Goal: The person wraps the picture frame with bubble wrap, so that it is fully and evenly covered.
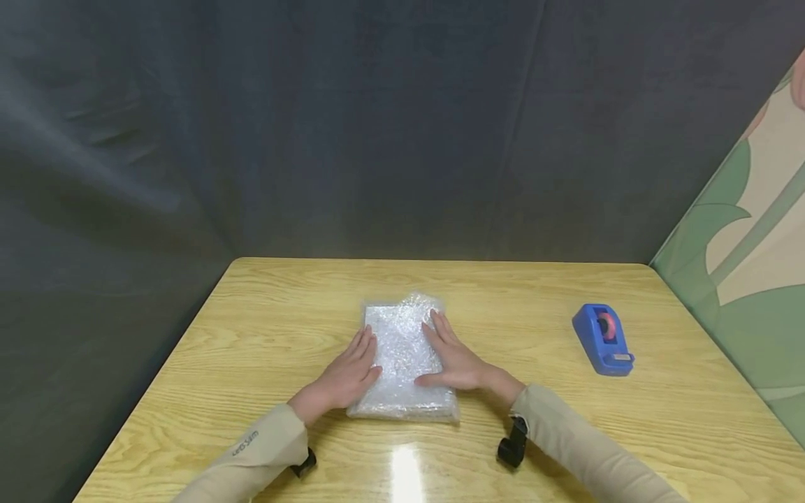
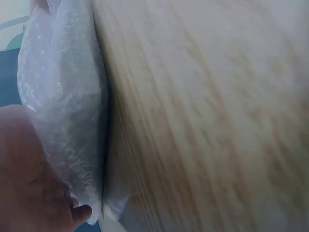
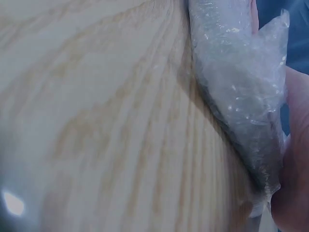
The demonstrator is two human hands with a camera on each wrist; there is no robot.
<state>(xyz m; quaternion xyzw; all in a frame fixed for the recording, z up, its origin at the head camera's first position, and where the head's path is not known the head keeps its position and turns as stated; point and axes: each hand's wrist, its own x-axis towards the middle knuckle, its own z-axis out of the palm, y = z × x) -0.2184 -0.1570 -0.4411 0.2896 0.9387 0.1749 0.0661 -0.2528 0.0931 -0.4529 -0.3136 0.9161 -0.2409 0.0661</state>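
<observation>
Fingers (image 1: 360, 345) of the left hand (image 1: 344, 377) are extended and lie relaxed upon the left side of a flat package in bubble wrap (image 1: 397, 356). The right hand (image 1: 462, 366) has also its fingers straight and loose, with the thumb spread apart, and it touches the right side of this package. The package lies on the wooden table (image 1: 283, 307), between both hands. Well apart, to the right, stands a blue tape dispenser (image 1: 593, 340). Dark cloth (image 1: 377, 140) hangs at the far side.
</observation>
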